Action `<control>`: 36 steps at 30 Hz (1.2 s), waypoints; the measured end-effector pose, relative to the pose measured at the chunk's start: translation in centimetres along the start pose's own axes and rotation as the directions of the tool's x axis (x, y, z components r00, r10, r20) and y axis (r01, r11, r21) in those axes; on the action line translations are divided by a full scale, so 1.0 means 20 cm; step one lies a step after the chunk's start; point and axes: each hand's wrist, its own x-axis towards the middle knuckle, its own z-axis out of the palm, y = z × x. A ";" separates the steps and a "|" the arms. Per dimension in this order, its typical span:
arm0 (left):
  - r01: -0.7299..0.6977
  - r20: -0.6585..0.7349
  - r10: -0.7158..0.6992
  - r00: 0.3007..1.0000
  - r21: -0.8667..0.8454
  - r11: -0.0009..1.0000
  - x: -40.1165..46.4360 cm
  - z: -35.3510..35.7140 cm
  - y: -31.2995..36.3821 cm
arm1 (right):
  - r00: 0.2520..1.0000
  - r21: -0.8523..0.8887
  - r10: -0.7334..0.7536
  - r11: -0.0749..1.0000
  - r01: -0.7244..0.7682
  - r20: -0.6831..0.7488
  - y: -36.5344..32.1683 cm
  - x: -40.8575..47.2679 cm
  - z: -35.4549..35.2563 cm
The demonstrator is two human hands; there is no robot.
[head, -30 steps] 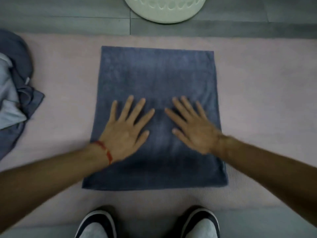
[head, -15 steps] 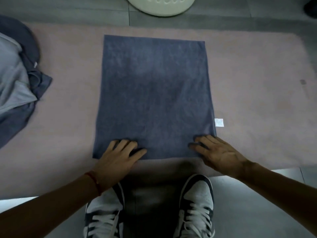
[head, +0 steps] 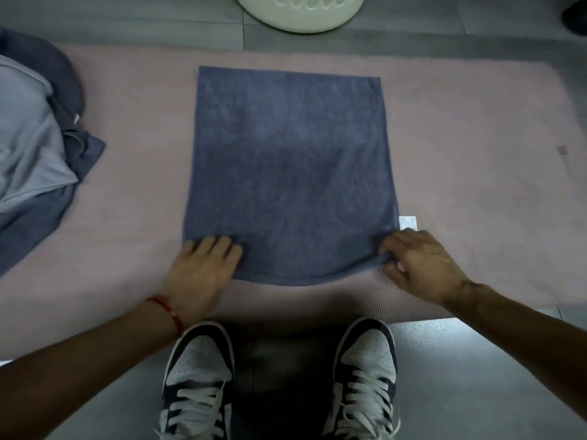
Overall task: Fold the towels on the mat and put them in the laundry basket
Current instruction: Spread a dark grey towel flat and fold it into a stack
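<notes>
the blue-grey towel [head: 290, 173] lies flat and folded on the pink mat [head: 476, 173], its long sides running away from the person and its near edge close to the mat's near border. at the towel's near left corner the left hand [head: 203, 268] lies over the cloth, fingers bent down onto the corner; whether its grip is closed on the fabric or only pressing cannot be told from this view. at the towel's near right corner the right hand [head: 419, 265] has its grip closed on the hem, thumb and fingers pinching the edge so that the cloth puckers there and the near edge bows in a shallow curve between the two hands. a small white label [head: 408, 222] sticks out from the towel's right side, just beyond the right hand. a red thread band [head: 168, 312] circles the left wrist. to the left of the towel, well apart from it and still on the mat, sits a crumpled heap of more towels [head: 35, 154] in pale and dark blue-grey. beyond the towel's far edge, off the mat on the grey tiled floor [head: 127, 17], stands the white laundry basket [head: 300, 14], only its lower part in view. nearer than the towel, past the mat's ribbed border, the person's two sneakers [head: 365, 376] stand on the floor, dark and white with white laces.
</notes>
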 end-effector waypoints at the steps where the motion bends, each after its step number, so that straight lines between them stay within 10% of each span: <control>1: 0.026 -0.031 -0.030 0.999 -0.117 0.993 -0.01 -0.01 -0.08 | 0.991 0.109 0.128 0.986 -0.123 -0.035 0.01 0.01 -0.02; 6: 0.425 0.158 -0.486 0.859 -0.749 0.508 0.06 -0.07 -0.40 | 0.798 0.592 0.602 0.638 -0.492 0.013 0.11 0.19 -0.10; 10: 0.371 0.211 -0.528 0.823 -0.903 0.217 0.21 -0.13 -0.49 | 0.757 0.803 0.650 0.415 -0.428 0.068 0.16 0.35 -0.17; 16: 0.399 0.332 -0.289 0.898 -0.891 0.216 0.19 -0.21 -0.52 | 0.866 0.838 0.380 0.310 -0.450 0.325 0.20 0.29 -0.29; 27: 0.569 0.576 0.119 0.809 -0.817 0.092 -0.01 -0.24 -0.51 | 0.737 0.679 0.169 0.299 -0.671 0.654 0.23 0.04 -0.34; 36: 0.430 0.296 -0.523 0.799 -0.890 0.152 0.55 -0.29 -0.81 | 0.854 0.802 0.511 0.467 -0.372 0.097 0.36 0.65 -0.45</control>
